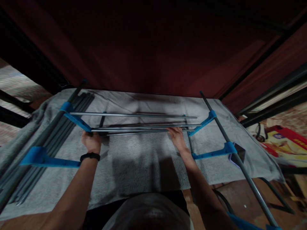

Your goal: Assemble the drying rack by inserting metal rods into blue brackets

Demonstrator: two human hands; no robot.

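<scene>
My left hand (91, 141), with a dark band at the wrist, is closed at the left end of a thin metal tube (134, 129), beside the tip of a blue plastic bracket (78, 120). Its fingertips are partly hidden. My right hand (177, 138) has its fingers closed on the same group of tubes near their right end, short of another blue bracket (203, 123). Farther back, a single metal tube (139, 115) runs out from the left bracket, its right end free. Thicker grey poles carry the brackets on the left (55, 124) and right (222, 129).
A grey cloth (144, 169) covers the work surface. Several loose grey tubes (63, 135) lie at left. A phone (237, 155) lies under the right pole. More blue brackets (45, 158) jut inward nearer me. Dark red panels (144, 57) stand behind; a red and yellow package (285, 140) is at right.
</scene>
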